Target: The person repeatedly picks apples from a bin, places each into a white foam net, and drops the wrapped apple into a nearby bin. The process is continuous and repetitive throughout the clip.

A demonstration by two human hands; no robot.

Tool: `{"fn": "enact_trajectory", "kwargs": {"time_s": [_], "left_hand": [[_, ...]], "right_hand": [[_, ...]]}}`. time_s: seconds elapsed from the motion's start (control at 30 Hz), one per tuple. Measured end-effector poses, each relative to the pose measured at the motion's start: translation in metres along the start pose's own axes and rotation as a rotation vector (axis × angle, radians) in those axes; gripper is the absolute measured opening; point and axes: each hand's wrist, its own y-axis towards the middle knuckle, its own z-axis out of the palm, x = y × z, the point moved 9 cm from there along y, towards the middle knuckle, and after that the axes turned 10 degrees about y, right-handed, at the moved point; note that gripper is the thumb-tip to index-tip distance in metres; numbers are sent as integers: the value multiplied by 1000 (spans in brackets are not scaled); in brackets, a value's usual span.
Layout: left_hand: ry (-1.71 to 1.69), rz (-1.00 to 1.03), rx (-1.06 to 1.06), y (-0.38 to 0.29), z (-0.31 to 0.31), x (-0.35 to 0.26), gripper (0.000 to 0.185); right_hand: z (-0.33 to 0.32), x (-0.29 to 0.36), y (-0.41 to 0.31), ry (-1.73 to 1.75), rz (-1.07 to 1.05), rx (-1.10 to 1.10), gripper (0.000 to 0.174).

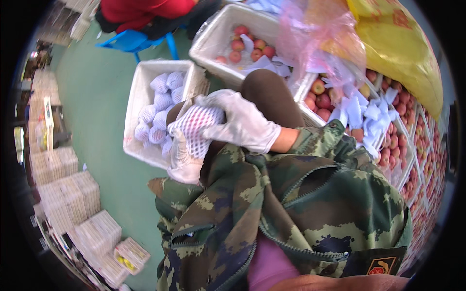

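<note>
Between my two gloved hands is a red apple in a white foam net sleeve (194,122), held above my lap. My left hand (186,160), in a whitish glove, cups it from below and the near side. From the right, my right hand (242,122) grips the sleeve's upper end with fingers and thumb. Just beyond them stands a white foam box (133,120) holding several apples in foam nets (160,102). My left hand partly covers this box's near right corner.
A larger white crate (214,40) holds bare apples (237,45). Pink plastic film (324,32) and a yellow sack (404,54) lie over crates at right. Many apple crates (397,145) fill the right side. A person in red (145,11) sits on a blue chair (127,40). Stacked crates (69,192) line the left.
</note>
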Motion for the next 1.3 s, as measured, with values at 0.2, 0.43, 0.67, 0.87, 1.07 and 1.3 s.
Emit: {"fn": "enact_trajectory", "kwargs": {"time_s": [0.2, 0.43, 0.67, 0.87, 1.07, 1.3], "left_hand": [[-212, -199, 66, 10, 8, 15, 79], [-219, -323, 278, 30, 28, 34, 86], [-77, -310, 266, 65, 37, 48, 83], [74, -254, 232, 87, 14, 51, 83], [2, -291, 226, 96, 11, 59, 86], [-61, -273, 309, 97, 31, 77, 85]], "right_hand": [[-36, -13, 6, 385, 188, -76, 37], [-179, -199, 23, 316, 537, -456, 44], [-209, -415, -11, -494, 972, -151, 38], [-203, -484, -5, -903, 1032, 107, 41], [-190, -486, -9, -962, 982, 106, 44], [-206, -413, 1, -273, 1015, -342, 38]]}}
